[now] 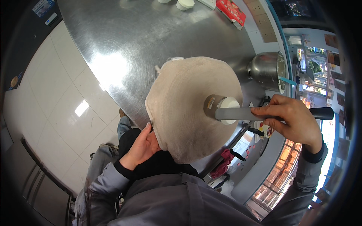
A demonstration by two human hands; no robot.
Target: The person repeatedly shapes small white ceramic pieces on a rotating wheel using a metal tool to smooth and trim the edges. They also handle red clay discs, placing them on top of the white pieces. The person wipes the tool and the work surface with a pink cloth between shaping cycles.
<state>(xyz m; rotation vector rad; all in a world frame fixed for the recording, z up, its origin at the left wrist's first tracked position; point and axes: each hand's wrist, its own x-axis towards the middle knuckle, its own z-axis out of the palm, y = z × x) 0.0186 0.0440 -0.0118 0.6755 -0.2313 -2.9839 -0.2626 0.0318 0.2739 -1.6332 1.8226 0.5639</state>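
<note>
A wide, round, beige surface with a cloth-like look [181, 104] covers the middle of the view. On its right part stands a small brown cup [209, 106] with a label and a white, level top. My right hand [291, 120] grips a long metal palette knife [236, 113] with a black handle end; its blade lies across the cup's white top. My left hand [144, 145] is at the lower left edge of the beige surface, thumb raised beside the rim and fingers partly hidden, so its hold is unclear.
Beneath is a stainless steel table [135, 36]. A metal bowl [265, 70] with a blue-handled tool stands at right. White cups [185, 4] and a red packet [231, 12] lie at the far edge. Another person's leg [100, 166] shows at lower left, near the tiled floor.
</note>
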